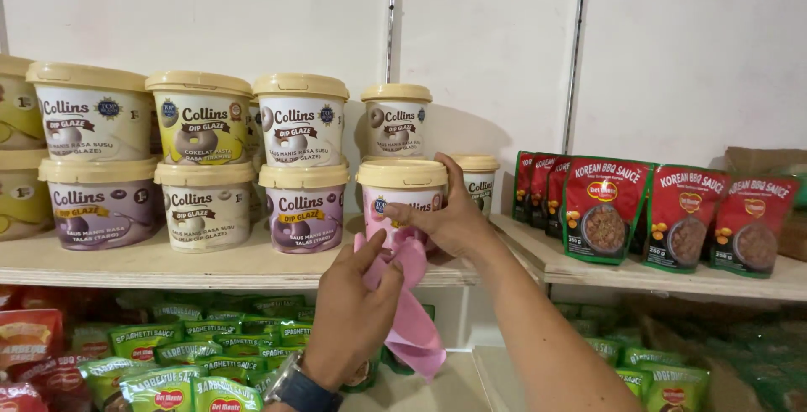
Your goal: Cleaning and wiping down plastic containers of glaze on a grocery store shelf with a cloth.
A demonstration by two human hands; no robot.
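— What have your hands got hold of?

— My right hand (450,219) is wrapped around a pink-labelled plastic tub with a cream lid (402,198); the fingers (420,220) are curled across its front and the thumb runs up its side; the tub stands at the front edge of the pale wooden shelf (168,265). My left hand (353,307), a dark wristwatch (298,388) on its wrist, pinches a soft pink cloth (414,319) between thumb and fingertips — the cloth touches the foot of the tub and hangs down below the shelf.

— And round about?

— To the left, cream-lidded tubs (206,160) stacked two high; to the right, red sauce pouches (681,214) standing upright; below, green sauce packets (193,353).
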